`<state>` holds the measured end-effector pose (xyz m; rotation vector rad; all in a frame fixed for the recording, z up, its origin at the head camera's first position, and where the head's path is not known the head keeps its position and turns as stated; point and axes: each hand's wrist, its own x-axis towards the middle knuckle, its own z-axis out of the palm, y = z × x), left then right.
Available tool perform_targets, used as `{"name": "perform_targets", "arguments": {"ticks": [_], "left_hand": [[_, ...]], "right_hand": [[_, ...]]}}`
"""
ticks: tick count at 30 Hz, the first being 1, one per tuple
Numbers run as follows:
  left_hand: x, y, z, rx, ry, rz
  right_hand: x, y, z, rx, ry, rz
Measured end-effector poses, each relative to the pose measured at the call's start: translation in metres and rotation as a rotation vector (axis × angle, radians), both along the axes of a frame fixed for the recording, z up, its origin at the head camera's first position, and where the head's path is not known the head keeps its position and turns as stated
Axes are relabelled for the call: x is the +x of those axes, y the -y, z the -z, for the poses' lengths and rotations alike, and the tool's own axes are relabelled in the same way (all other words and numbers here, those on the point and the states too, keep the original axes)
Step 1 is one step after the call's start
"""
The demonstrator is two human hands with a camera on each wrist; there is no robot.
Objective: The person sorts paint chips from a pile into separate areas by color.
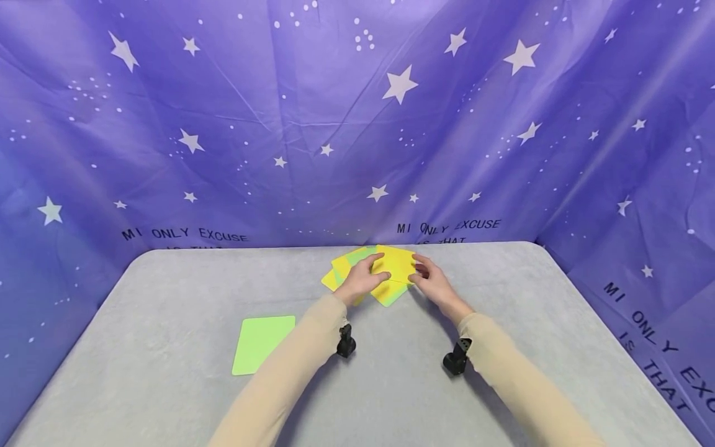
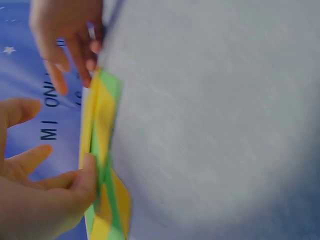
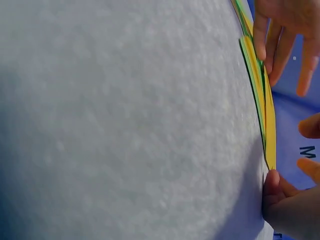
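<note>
Several yellow and green square sheets (image 1: 389, 294) lie overlapping in a fan at the table's far edge. A yellow sheet (image 1: 398, 264) is on top, between both hands. My left hand (image 1: 360, 280) is at its left side, fingers spread and thumb reaching over the sheets. At the right side my right hand (image 1: 437, 288) has its fingertips by the edge, fingers spread. In the right wrist view, the right thumb (image 3: 271, 183) meets the end of the sheets. Whether either hand bears any of the sheet's weight is hard to tell.
A single green square sheet (image 1: 262, 345) lies on the grey table (image 1: 391, 391), left of the left forearm. Behind the table hangs a purple curtain (image 1: 313, 124) with stars and lettering. Each wrist wears a small black camera (image 1: 346, 341).
</note>
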<state>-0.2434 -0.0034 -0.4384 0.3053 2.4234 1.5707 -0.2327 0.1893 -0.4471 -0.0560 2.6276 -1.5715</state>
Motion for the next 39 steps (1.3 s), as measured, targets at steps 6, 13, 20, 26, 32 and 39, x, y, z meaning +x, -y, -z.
{"name": "perform_targets", "arguments": {"ticks": [6, 13, 20, 26, 32, 39], "left_hand": [[0.004, -0.005, -0.002, 0.164, 0.148, -0.037], [0.010, -0.003, 0.002, 0.208, 0.134, -0.085], [0.015, 0.004, 0.009, 0.385, 0.165, -0.094], [0.023, 0.005, 0.013, 0.469, 0.171, -0.027], [0.032, 0.006, 0.014, 0.546, 0.217, 0.011], [0.047, 0.012, 0.020, 0.622, 0.284, 0.070]], "right_hand": [[0.004, 0.003, 0.003, -0.060, -0.011, 0.096], [0.010, 0.005, 0.000, -0.189, 0.058, 0.143], [0.016, 0.002, -0.002, -0.323, 0.126, 0.201], [0.024, -0.005, -0.001, -0.377, 0.122, 0.172], [0.039, -0.014, -0.002, -0.466, 0.128, 0.099], [0.056, -0.018, -0.002, -0.584, 0.185, -0.017]]}}
